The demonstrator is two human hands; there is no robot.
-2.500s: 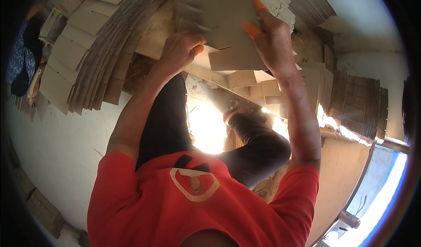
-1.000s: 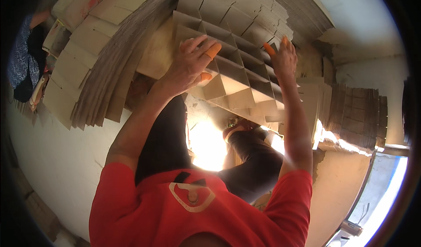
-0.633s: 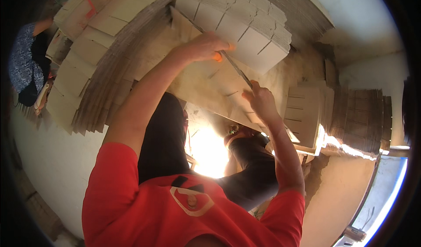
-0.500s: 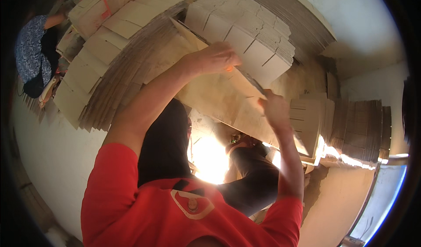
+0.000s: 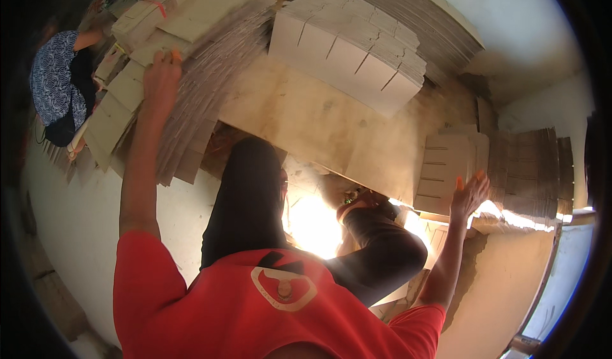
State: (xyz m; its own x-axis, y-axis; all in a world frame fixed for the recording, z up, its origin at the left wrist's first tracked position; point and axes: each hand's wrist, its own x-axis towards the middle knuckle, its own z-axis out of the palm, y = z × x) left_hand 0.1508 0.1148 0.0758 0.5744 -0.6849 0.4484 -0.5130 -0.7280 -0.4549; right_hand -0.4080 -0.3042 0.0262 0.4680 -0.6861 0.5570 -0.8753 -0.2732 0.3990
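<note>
My left hand (image 5: 162, 77) is at the left, with its fingers bent over the near edge of a tan cardboard sheet (image 5: 191, 26) on the fanned pile of cardboard (image 5: 207, 81). Orange coverings show on its fingertips. The sheet's far edge is smeared by motion. At the right, my right hand (image 5: 470, 194) is open, fingers stretched and holding nothing. It is beside a short stack of slotted cardboard pieces (image 5: 443, 174); whether it touches them I cannot tell. These fingertips have orange coverings too.
A wooden board (image 5: 319, 126) lies before my knees. Behind it stands a thick block of slotted cardboard (image 5: 338, 46). More cardboard (image 5: 526, 174) is stacked at the right. Another person (image 5: 57, 81) in a patterned top is at the far left, near a strapped bundle (image 5: 143, 21).
The cardboard piece that both hands held over the board has left them. My left hand has moved left to the fanned pile; my right hand has moved right and down and opened.
</note>
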